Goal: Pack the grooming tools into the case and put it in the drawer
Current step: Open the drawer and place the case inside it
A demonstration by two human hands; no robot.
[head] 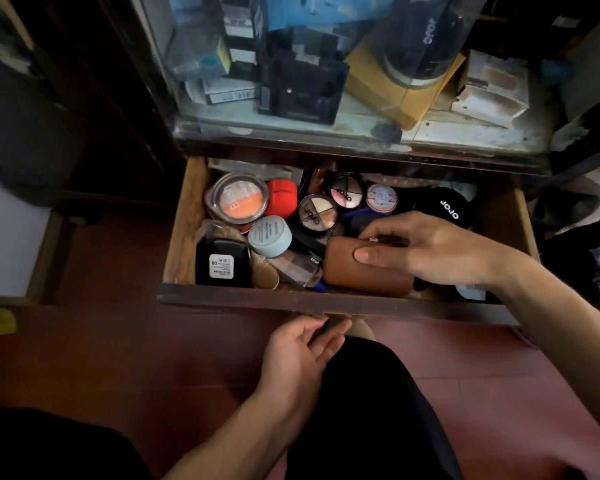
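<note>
Grip of right hand clasps brown case inside drawer.

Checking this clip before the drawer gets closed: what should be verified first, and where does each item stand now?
1. The brown case is closed: ok, no tools showing.
2. It sits inside the drawer: ok, lying on cosmetics near the front.
3. The right hand is clear of it: not ok, thumb and fingers grip it.
4. It lies low enough to pass under the cabinet: cannot tell.
5. The left hand is at the drawer front: ok, fingers touch its lower edge.
</note>
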